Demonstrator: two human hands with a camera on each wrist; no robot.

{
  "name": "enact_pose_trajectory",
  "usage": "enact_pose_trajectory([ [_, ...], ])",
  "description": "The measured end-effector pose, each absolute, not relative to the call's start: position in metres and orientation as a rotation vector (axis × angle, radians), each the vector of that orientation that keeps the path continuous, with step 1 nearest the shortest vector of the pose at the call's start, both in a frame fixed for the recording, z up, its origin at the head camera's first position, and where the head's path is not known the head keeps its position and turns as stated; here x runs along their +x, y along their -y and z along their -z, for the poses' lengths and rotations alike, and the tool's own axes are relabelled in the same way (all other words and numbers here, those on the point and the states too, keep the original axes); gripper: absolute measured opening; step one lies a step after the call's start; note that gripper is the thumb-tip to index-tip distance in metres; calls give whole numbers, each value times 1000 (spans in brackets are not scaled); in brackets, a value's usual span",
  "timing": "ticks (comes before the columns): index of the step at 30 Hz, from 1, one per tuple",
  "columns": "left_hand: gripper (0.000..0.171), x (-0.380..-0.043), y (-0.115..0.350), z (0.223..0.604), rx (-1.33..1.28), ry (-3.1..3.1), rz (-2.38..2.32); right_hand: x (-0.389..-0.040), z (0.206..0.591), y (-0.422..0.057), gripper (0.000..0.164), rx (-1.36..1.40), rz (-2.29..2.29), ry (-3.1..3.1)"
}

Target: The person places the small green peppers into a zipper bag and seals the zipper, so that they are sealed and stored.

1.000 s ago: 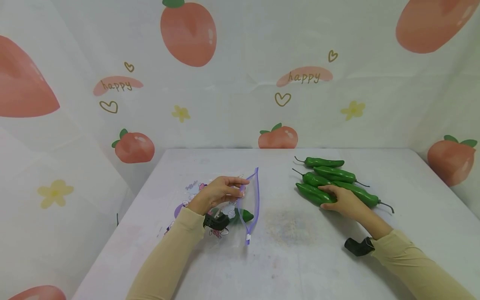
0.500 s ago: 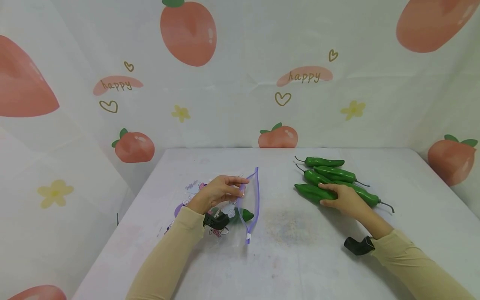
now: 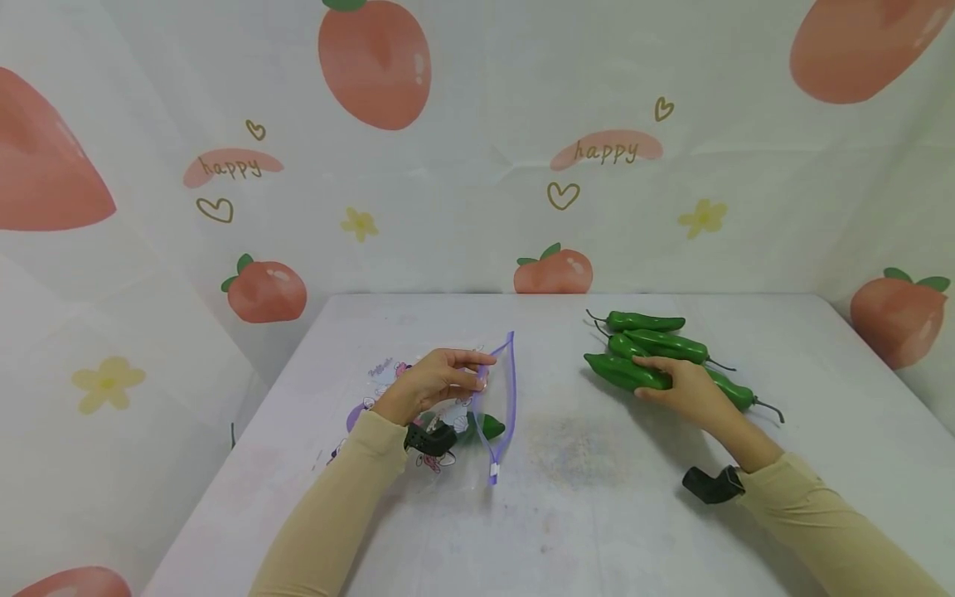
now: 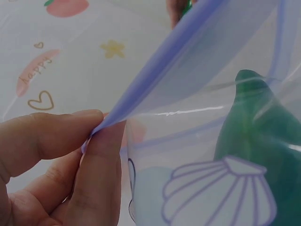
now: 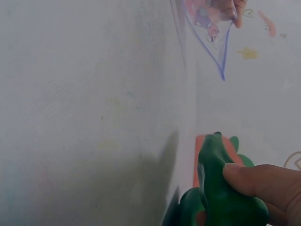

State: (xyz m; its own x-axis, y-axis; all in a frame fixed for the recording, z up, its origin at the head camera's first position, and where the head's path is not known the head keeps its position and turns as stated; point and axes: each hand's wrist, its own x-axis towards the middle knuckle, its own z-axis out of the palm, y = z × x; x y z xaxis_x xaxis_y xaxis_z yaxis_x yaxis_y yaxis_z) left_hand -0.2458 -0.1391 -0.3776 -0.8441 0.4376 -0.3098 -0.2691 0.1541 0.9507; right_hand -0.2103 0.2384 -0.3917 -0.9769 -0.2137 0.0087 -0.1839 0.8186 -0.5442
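Observation:
My left hand point(image 3: 440, 381) pinches the purple zip edge of a clear printed zip bag point(image 4: 188, 89), holding its mouth apart toward the right. Inside the bag lies a green chili pepper point(image 4: 254, 127), its tip near the opening in the head view. On the right, my right hand point(image 3: 690, 394) grips another green chili pepper point(image 3: 627, 372) between thumb and fingers. In the right wrist view the thumb lies along that pepper's side, and its tip points away from the hand. Part of the held pepper is hidden behind the fingers.
Several more green chili peppers point(image 3: 667, 345) lie behind and beside my right hand on the white table point(image 3: 582, 531). A fruit-printed cloth point(image 3: 462, 207) hangs behind the table. A black wrist camera point(image 3: 712, 485) sits at my right sleeve.
The pepper in my right hand has shifted slightly back and up, leaving its neighbours partly covered. The stem of the pepper behind has swung a little. My left hand and the bag look the same.

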Motion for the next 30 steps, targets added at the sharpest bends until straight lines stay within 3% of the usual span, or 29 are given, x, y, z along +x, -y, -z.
enact_pose_trajectory([
  [30,48,-246,135,378,181,-1908,-1741,-199,388,-211,56,-303,1050,-3021],
])
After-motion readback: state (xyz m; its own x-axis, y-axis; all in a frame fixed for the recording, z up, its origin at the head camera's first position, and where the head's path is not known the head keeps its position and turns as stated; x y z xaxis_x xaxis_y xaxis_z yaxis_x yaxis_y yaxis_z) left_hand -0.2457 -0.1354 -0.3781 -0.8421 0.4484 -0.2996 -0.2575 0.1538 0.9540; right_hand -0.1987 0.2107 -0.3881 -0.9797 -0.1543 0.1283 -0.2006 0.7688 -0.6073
